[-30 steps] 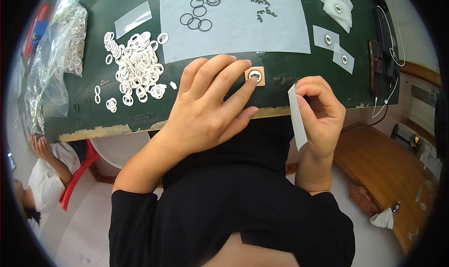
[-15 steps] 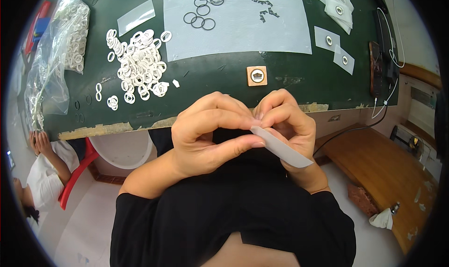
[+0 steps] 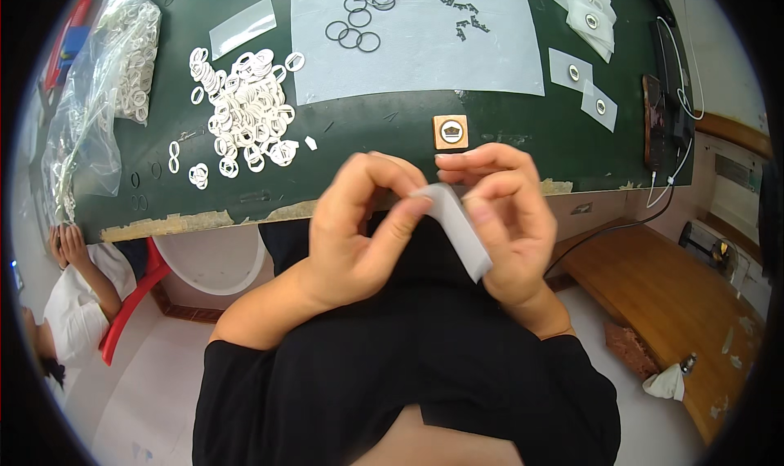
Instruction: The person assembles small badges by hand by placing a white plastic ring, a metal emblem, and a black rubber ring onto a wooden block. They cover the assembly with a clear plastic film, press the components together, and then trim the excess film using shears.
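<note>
My left hand point(image 3: 359, 229) pinches the upper end of a small translucent white sheet point(image 3: 464, 236) between thumb and fingers. The strip bends at that end and slopes down to the right, in front of my body. Beside its right edge is my right hand point(image 3: 514, 221), thumb and fingers apart and slightly blurred; whether it touches the sheet is hard to tell. Just beyond my hands, a small wooden block point(image 3: 451, 142) on the green table point(image 3: 367, 151) bears a round white-and-dark emblem piece point(image 3: 451, 131).
White ring-shaped pieces point(image 3: 249, 111) lie heaped at left, near a clear plastic bag point(image 3: 90, 123). Black rings point(image 3: 367, 41) and small black parts point(image 3: 465, 13) rest on a grey sheet point(image 3: 425, 66). Translucent squares with emblems point(image 3: 600, 107) lie at right. Another person's hands point(image 3: 69, 245) are far left.
My hands have drawn apart, and the right fingers have opened away from the left. The translucent sheet has swung to a steeper slant and shifted left.
</note>
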Tool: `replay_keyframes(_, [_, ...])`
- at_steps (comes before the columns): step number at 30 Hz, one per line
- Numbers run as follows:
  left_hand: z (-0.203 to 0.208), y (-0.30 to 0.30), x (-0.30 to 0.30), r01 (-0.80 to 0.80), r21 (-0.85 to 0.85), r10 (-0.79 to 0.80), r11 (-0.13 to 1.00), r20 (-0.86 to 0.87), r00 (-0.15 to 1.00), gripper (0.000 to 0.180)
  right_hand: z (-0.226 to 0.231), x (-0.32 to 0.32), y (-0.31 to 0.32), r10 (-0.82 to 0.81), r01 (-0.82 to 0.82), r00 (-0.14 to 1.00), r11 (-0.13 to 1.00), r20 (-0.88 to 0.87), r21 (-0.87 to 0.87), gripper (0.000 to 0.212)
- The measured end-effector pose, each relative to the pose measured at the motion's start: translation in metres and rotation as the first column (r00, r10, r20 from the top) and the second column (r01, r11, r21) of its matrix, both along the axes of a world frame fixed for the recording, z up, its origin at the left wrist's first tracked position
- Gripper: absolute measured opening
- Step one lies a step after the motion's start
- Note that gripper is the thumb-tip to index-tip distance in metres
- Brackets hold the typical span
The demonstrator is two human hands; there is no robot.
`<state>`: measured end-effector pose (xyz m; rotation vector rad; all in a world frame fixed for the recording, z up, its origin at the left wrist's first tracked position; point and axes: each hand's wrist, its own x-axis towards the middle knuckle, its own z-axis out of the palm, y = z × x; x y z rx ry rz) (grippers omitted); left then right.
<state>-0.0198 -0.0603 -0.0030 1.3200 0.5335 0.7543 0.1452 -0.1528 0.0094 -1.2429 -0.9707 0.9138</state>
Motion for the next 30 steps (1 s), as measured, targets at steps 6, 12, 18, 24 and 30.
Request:
replay_keyframes(6, [0.008, 0.013, -0.017, -0.088, -0.062, 0.082, 0.994, -0.098, 0.992, 0.011, 0.029, 0.021, -0.01, 0.06, -0.117, 0.86, 0.99, -0.506, -0.082, 0.011])
replay_keyframes(12, [0.006, 0.027, -0.01, -0.11, 0.222, 0.141, 0.969, -0.128, 0.982, 0.044, 0.033, 0.018, -0.004, 0.058, -0.095, 0.88, 0.994, -0.472, -0.056, 0.01])
replay_keyframes(18, [0.0, 0.056, 0.019, 0.116, 0.512, -0.194, 0.851, 0.102, 0.976, 0.052, 0.038, 0.017, 0.001, 0.081, -0.116, 0.896, 0.992, -0.437, -0.054, 0.009])
replay_keyframes(24, [-0.001, 0.041, 0.025, 0.105, 0.387, -0.159, 0.916, 0.11, 0.981, 0.03, 0.032, 0.018, -0.002, 0.014, -0.042, 0.946, 0.996, -0.324, -0.081, 0.01])
replay_keyframes(30, [0.009, 0.043, 0.03, 0.067, 0.465, 0.023, 0.883, -0.186, 0.982, 0.022, 0.021, 0.024, 0.004, -0.114, 0.059, 0.933, 0.984, -0.34, -0.166, 0.006])
